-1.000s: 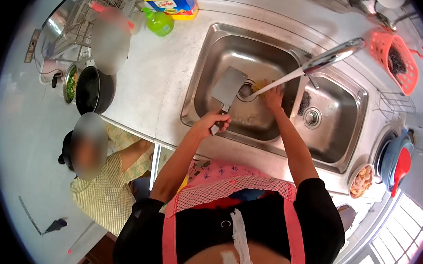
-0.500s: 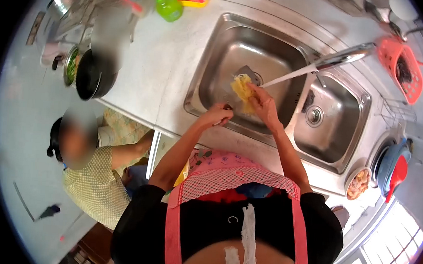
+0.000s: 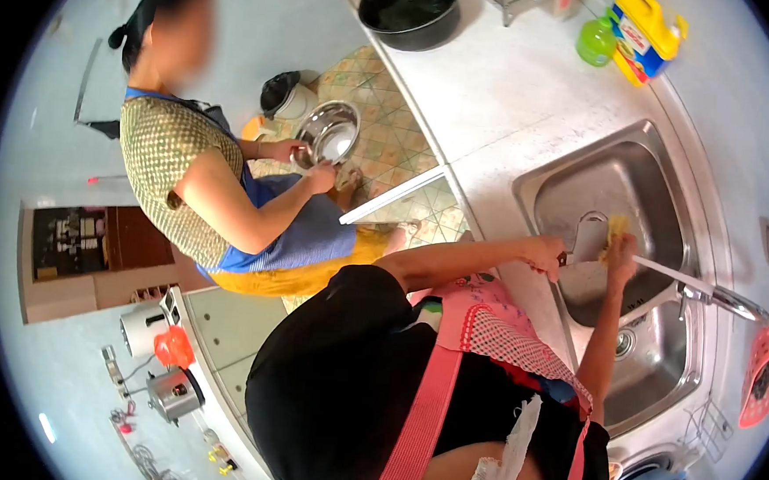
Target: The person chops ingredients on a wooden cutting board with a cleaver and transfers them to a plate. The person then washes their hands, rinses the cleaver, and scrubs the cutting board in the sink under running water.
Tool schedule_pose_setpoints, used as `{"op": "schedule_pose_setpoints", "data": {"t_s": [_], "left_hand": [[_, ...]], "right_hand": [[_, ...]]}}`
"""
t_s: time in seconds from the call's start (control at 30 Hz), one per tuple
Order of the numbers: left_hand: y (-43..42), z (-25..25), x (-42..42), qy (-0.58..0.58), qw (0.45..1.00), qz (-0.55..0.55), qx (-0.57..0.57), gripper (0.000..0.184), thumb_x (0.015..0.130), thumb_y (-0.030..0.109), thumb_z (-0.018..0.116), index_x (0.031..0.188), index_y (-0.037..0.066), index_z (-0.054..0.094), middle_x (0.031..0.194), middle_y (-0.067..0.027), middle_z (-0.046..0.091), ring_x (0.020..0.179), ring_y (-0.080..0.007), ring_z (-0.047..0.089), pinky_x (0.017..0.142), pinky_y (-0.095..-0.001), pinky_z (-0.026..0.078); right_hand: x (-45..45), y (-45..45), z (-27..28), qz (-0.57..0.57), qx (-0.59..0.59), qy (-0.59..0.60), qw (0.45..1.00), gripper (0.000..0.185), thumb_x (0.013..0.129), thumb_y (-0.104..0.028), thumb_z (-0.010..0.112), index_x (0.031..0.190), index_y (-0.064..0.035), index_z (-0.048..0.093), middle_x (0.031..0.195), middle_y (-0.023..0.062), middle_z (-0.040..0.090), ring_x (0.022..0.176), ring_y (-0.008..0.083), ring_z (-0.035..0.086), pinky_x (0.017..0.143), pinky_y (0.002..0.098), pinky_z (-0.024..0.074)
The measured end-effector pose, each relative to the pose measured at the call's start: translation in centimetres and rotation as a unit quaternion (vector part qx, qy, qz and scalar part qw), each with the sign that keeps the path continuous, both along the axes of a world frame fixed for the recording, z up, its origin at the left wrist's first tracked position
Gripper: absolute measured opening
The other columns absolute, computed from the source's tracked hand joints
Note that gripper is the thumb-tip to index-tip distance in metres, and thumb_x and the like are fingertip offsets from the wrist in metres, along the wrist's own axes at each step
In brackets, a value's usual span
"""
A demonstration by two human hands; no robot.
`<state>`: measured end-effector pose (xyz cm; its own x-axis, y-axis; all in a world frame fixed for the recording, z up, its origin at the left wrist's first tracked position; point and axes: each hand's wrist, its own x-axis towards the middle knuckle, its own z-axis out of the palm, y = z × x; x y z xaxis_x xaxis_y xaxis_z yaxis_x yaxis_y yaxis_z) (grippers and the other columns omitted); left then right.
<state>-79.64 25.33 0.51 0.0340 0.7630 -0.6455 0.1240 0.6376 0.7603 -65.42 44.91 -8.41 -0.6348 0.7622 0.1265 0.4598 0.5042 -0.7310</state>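
My left hand is closed round the handle of a wide-bladed cleaver at the near edge of the large sink basin. The cleaver's blade lies over the basin. My right hand grips a yellow scrubbing mesh by the far end of the blade. Water runs from the faucet in a stream beside my right hand.
At the left a co-worker holds a steel bowl. On the counter stand a black pot, a green bottle and a yellow jug. A coral basket hangs beyond the faucet.
The view has swung to the left, bringing more of the co-worker and the steel bowl into sight. The yellow mesh has come up from the basin bottom in my right hand to the blade.
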Motion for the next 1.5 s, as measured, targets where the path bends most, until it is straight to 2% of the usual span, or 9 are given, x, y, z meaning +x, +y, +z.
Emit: {"op": "schedule_pose_setpoints", "data": {"t_s": [0.43, 0.5, 0.53, 0.7, 0.9, 1.1, 1.3, 1.43, 1.5], "left_hand": [[0.4, 2.3, 0.1, 0.005, 0.997, 0.003, 0.072, 0.018, 0.062, 0.011, 0.066, 0.072, -0.002, 0.058, 0.054, -0.0102, 0.058, 0.045, -0.0184, 0.056, 0.041, -0.0324, 0.044], [-0.5, 3.0, 0.4, -0.003, 0.996, 0.031, 0.088, 0.016, 0.063, 0.010, 0.064, 0.070, -0.002, 0.058, 0.054, -0.0100, 0.057, 0.044, -0.0183, 0.055, 0.041, -0.0322, 0.044], [-0.8, 3.3, 0.6, -0.015, 0.993, 0.057, 0.102, 0.013, 0.063, 0.009, 0.063, 0.069, -0.002, 0.058, 0.053, -0.0098, 0.057, 0.044, -0.0182, 0.055, 0.041, -0.0320, 0.043], [-0.4, 2.3, 0.3, -0.096, 0.976, 0.149, 0.128, 0.010, 0.066, 0.010, 0.063, 0.066, 0.002, 0.057, 0.053, -0.0075, 0.055, 0.044, -0.0165, 0.054, 0.041, -0.0305, 0.042], [2.9, 0.6, -1.6, -0.765, 0.606, 0.216, -0.029, 0.017, 0.090, 0.015, 0.049, 0.096, -0.001, 0.051, 0.064, 0.0044, 0.042, 0.044, -0.0026, 0.038, 0.037, -0.0175, 0.030], [1.2, 3.9, -0.4, -0.820, 0.529, 0.218, -0.030, 0.023, 0.094, 0.019, 0.042, 0.098, -0.004, 0.041, 0.064, 0.0004, 0.042, 0.041, -0.0042, 0.043, 0.036, -0.0188, 0.036], [-1.8, 5.4, 1.1, -0.837, 0.489, 0.243, -0.038, 0.025, 0.096, 0.020, 0.040, 0.099, -0.005, 0.037, 0.061, -0.0007, 0.041, 0.037, -0.0047, 0.043, 0.031, -0.0174, 0.033], [-2.0, 5.0, 1.2, -0.827, 0.506, 0.239, -0.050, 0.027, 0.096, 0.021, 0.039, 0.101, -0.005, 0.037, 0.062, -0.0014, 0.041, 0.039, -0.0063, 0.044, 0.033, -0.0193, 0.035], [-1.7, 4.7, 1.6, -0.750, 0.612, 0.240, -0.073, 0.025, 0.096, 0.023, 0.041, 0.097, -0.002, 0.044, 0.065, -0.0016, 0.043, 0.043, -0.0073, 0.044, 0.036, -0.0204, 0.036]], "right_hand": [[-1.8, 0.4, 3.6, 0.050, -0.040, 0.093, 0.994, 0.016, 0.086, -0.008, 0.055, 0.101, -0.0020, 0.057, 0.090, 0.0146, 0.058, 0.078, 0.0252, 0.056, 0.072, 0.0342, 0.0454], [0.7, 5.6, -1.0, 0.055, 0.362, -0.029, 0.930, 0.018, 0.086, -0.010, 0.053, 0.101, -0.0019, 0.057, 0.090, 0.0170, 0.059, 0.080, 0.0279, 0.057, 0.074, 0.0367, 0.0455], [1.6, 5.7, 0.6, -0.013, 0.062, -0.033, 0.997, 0.020, 0.086, -0.012, 0.054, 0.103, -0.0024, 0.057, 0.093, 0.0188, 0.060, 0.084, 0.0303, 0.058, 0.076, 0.0376, 0.0458], [9.9, 9.9, -7.0, -0.133, -0.103, 0.020, 0.985, 0.021, 0.090, -0.017, 0.054, 0.105, -0.0028, 0.056, 0.095, 0.0113, 0.062, 0.086, 0.0234, 0.057, 0.079, 0.0362, 0.0465], [7.6, 0.6, 0.8, -0.176, -0.042, 0.079, 0.980, 0.017, 0.089, -0.013, 0.055, 0.104, -0.0054, 0.055, 0.094, 0.0070, 0.056, 0.086, 0.0192, 0.054, 0.079, 0.0321, 0.0448], [0.7, -6.9, 10.0, -0.006, -0.035, 0.133, 0.990, 0.026, 0.084, -0.013, 0.060, 0.107, -0.0077, 0.051, 0.084, 0.0110, 0.057, 0.077, 0.0300, 0.059, 0.070, 0.0355, 0.0479], [2.8, 1.4, 0.9, -0.163, 0.052, -0.200, 0.965, 0.026, 0.085, -0.022, 0.057, 0.106, -0.0066, 0.056, 0.092, 0.0170, 0.062, 0.078, 0.0346, 0.064, 0.065, 0.0382, 0.0509], [6.9, 0.5, -0.7, -0.184, 0.265, -0.168, 0.931, 0.030, 0.086, -0.028, 0.055, 0.106, -0.0046, 0.057, 0.086, 0.0167, 0.064, 0.070, 0.0331, 0.064, 0.063, 0.0375, 0.0519], [8.3, -0.9, 1.7, -0.075, -0.095, -0.181, 0.976, 0.039, 0.087, -0.030, 0.055, 0.115, -0.0031, 0.052, 0.090, 0.0137, 0.066, 0.075, 0.0262, 0.065, 0.067, 0.0349, 0.0527]]}}
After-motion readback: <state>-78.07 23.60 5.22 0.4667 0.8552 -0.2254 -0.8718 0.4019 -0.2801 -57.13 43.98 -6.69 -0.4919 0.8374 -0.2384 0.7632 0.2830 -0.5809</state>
